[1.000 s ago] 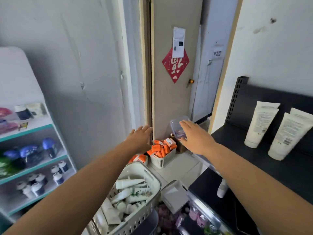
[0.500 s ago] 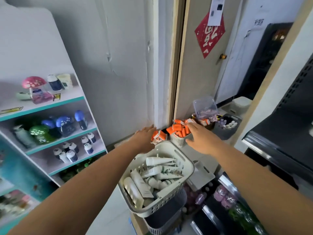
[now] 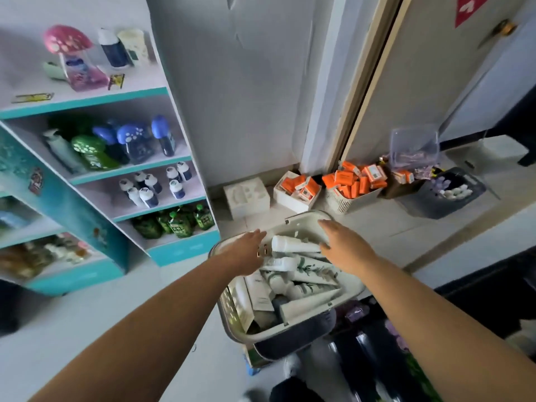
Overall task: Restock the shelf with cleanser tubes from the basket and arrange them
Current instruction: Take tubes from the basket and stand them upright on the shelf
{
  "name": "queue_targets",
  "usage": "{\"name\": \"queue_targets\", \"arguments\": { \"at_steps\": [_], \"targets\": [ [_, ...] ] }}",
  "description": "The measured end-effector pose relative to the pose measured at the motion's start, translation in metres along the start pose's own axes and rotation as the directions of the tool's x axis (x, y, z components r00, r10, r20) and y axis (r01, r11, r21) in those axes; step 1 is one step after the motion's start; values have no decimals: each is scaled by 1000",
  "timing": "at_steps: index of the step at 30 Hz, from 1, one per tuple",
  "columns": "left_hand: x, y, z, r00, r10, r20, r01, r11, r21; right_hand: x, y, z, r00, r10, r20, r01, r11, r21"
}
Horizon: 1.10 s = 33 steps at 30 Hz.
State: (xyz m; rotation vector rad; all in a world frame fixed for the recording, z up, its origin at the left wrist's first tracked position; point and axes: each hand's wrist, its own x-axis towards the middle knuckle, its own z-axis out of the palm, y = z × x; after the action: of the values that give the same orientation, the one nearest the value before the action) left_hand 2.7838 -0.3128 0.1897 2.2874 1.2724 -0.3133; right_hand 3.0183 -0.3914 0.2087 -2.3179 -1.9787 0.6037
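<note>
Right, pick step. My left hand [image 3: 246,252] and right hand [image 3: 346,248] hover apart over the basket [image 3: 229,313], fingers straight, holding nothing. Cleanser tubes [image 3: 307,278] lie piled just below them. Next, I reckon: grip the top tube [image 3: 293,244] between them.

One view, head-worn and wide, tipped steeply down and forward. Both forearms run in from the bottom edge. The left hand [image 3: 246,250] and right hand [image 3: 345,250] sit close below the lens, over the basket [image 3: 229,309] just under centre. The floor [image 3: 87,329] spreads out at seven o'clock. The teal shelf unit [image 3: 84,101] leans in at ten o'clock and the door [image 3: 420,68] at one, both tilted by the lens. The orange boxes [image 3: 351,181] sit farther off, around one o'clock.
</note>
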Motion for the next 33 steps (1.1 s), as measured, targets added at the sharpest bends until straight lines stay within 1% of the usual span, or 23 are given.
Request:
{"name": "queue_targets", "arguments": {
  "at_steps": [3, 6, 8, 10, 12, 13, 15, 17, 19, 21, 22, 24, 25, 26, 28, 29, 30, 31, 33],
  "targets": [
    [11, -2, 17, 997, -66, 44, 68, 996, -56, 20, 10, 26, 996, 38, 82, -44, 996, 76],
    [23, -8, 40, 978, -179, 108, 192, 973, -130, 36, 18, 46, 981, 112, 161, -141, 974, 177],
    [30, -13, 60, 951, -254, 176, 276, 954, -115, 45, 24, 61, 962, 177, 209, -229, 939, 258],
    [34, -16, 78, 928, -297, 224, 318, 946, -66, 53, 30, 73, 933, 257, 251, -336, 872, 355],
    [32, -16, 95, 919, -274, 283, 289, 957, -11, 60, 35, 84, 901, 313, 299, -415, 820, 394],
    [30, -16, 104, 915, -246, 321, 252, 968, 24, 62, 38, 89, 890, 326, 317, -434, 820, 374],
    [25, -16, 117, 902, -193, 387, 144, 978, 151, 68, 41, 98, 881, 358, 309, -456, 816, 355],
    [19, -15, 126, 900, -171, 401, 67, 963, 260, 73, 42, 104, 871, 392, 297, -486, 777, 400],
    [19, -15, 134, 917, -170, 362, 65, 957, 284, 79, 42, 107, 847, 445, 292, -532, 693, 487],
    [21, -16, 140, 937, -171, 305, 87, 959, 270, 85, 44, 110, 805, 496, 325, -586, 580, 566],
    [22, -16, 141, 941, -173, 291, 97, 961, 259, 88, 46, 114, 785, 508, 354, -606, 513, 608],
    [24, -16, 141, 939, -186, 289, 109, 959, 262, 92, 49, 120, 745, 511, 429, -633, 336, 698],
    [25, -16, 139, 937, -190, 294, 106, 954, 280, 95, 51, 124, 730, 516, 449, -637, 273, 721],
    [25, -16, 136, 935, -190, 300, 95, 948, 304, 97, 53, 126, 730, 523, 439, -623, 245, 743],
    [25, -14, 130, 940, -167, 298, 62, 941, 332, 100, 53, 127, 745, 572, 343, -570, 278, 773],
    [26, -14, 127, 950, -140, 279, 43, 944, 326, 101, 51, 127, 738, 612, 284, -535, 274, 799],
    [27, -15, 123, 962, -106, 251, 25, 951, 308, 101, 48, 125, 719, 643, 264, -509, 229, 830],
    [28, -16, 120, 973, -71, 220, 6, 959, 283, 101, 43, 121, 695, 665, 272, -486, 157, 860],
    [28, -18, 114, 989, 8, 149, -45, 967, 252, 104, 37, 119, 654, 681, 329, -461, 14, 887]
  ]
}}
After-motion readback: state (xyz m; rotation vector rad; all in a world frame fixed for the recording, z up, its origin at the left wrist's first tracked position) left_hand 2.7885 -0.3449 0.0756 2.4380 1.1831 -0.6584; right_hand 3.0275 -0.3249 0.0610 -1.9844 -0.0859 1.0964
